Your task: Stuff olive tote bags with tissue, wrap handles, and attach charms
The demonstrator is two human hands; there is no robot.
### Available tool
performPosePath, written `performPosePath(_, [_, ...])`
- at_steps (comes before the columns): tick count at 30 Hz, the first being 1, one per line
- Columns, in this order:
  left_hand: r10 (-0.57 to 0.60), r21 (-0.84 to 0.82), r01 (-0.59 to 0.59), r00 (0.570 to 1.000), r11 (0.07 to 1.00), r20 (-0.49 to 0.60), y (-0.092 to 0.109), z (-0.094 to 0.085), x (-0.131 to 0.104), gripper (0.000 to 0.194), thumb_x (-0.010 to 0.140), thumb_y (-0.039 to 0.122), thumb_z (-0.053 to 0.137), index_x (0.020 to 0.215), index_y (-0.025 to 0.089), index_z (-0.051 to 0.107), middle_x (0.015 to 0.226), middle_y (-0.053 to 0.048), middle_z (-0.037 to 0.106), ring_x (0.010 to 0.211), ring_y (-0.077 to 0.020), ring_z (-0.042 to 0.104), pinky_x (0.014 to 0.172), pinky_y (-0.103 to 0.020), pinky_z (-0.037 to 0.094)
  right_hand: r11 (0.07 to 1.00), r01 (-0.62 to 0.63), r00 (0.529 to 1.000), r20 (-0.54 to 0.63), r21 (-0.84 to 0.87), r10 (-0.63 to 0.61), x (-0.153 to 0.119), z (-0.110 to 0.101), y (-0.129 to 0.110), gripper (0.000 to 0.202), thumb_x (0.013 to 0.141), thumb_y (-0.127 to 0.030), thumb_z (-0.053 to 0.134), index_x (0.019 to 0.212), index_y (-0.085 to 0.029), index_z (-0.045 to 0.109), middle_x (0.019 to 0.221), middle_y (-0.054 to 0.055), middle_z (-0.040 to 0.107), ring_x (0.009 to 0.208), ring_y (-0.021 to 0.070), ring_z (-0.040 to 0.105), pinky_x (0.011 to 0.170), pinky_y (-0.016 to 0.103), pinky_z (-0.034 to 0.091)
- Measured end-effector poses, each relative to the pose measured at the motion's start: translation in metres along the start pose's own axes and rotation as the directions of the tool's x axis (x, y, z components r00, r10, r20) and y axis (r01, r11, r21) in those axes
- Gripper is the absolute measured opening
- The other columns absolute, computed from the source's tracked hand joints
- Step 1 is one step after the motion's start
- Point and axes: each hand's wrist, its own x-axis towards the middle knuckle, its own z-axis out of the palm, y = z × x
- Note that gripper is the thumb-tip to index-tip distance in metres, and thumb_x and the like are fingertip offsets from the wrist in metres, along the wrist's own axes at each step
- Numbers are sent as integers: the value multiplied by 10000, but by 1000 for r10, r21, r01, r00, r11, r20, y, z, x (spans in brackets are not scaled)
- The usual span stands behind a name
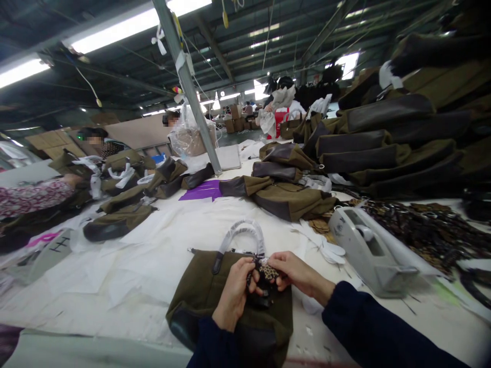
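Note:
An olive-green handbag (203, 281) with a dark base lies on the white table in front of me. Its handle (245, 228) is wrapped in pale film and arches away from me. Over the bag's upper part, my left hand (238, 291) and my right hand (293, 273) come together, fingers closed on a leopard-print piece (267, 270). The left fingers pinch its left side, the right fingers its right edge. Dark parts hang just below the piece; their exact kind is hard to make out.
A grey tape dispenser (368, 250) stands to the right, near a heap of leopard-print and dark pieces (418, 230). Olive bags (383, 148) are piled high behind it. More bags (118, 222) and a co-worker's patterned sleeve (38, 197) are at left. A metal post (192, 92) rises beyond the table.

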Motion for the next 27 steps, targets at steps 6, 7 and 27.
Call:
performPosePath(6, [-8, 210, 12, 1000, 978, -16, -2, -8, -3, 268, 839, 426, 541, 903, 168, 574, 454, 99, 431, 295, -51, 266, 272, -155, 244, 999, 14, 998, -60, 49, -11, -8, 22, 17, 253, 917, -385, 594, 835, -160, 512, 652, 9, 650, 488, 89, 613, 434, 163, 521])
performPosePath(7, [2, 234, 2, 1000, 972, -20, -3, -7, -4, 290, 859, 457, 520, 892, 174, 570, 445, 108, 400, 292, -51, 267, 272, -152, 242, 999, 20, 997, -80, 49, -16, -9, 25, 20, 266, 909, -396, 603, 822, -169, 493, 632, 1, 642, 493, 100, 625, 430, 165, 517])
performPosePath(27, [-88, 344, 64, 995, 937, 55, -18, -14, -6, 443, 852, 615, 566, 861, 177, 498, 617, 8, 648, 276, -14, 323, 272, -127, 251, 21, 209, 753, 147, -978, -642, -133, -61, 76, 430, 904, -196, 575, 1334, -196, 580, 1349, 128, 611, 1217, 309, 574, 999, 475, 517])
